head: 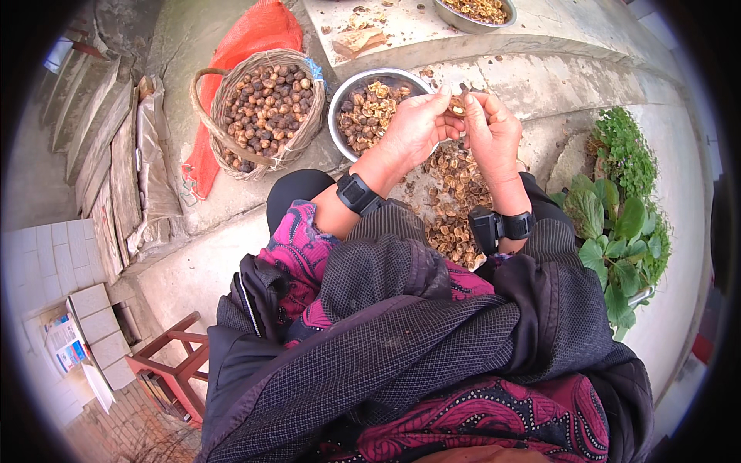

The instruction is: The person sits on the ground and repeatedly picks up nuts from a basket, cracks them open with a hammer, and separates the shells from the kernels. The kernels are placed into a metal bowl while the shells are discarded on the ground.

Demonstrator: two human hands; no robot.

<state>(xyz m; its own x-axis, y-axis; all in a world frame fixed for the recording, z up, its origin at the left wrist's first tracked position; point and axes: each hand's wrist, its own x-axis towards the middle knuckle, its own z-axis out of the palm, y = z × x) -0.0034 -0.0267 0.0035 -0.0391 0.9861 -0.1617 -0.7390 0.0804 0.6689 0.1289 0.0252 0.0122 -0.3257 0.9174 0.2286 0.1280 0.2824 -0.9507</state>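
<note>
My left hand (418, 122) and my right hand (492, 127) meet above the near side of a metal bowl. Between their fingertips is a broken walnut (457, 107), pale inside with brown shell around it; the fingers partly cover it. Under my left wrist stands the metal bowl (343, 91), holding dark whole nuts and lighter broken walnut pieces (376, 110). Walnut shells (454, 226) lie heaped on the ground between my knees, below the right hand.
Left of the bowl, a wicker basket (315, 118) full of walnuts (269, 110) rests partly on a red mesh sack (255, 35). A second metal bowl (463, 23) sits on the concrete ledge (556, 52). Leafy plants (619, 231) grow at right; a wooden stool (179, 370) stands lower left.
</note>
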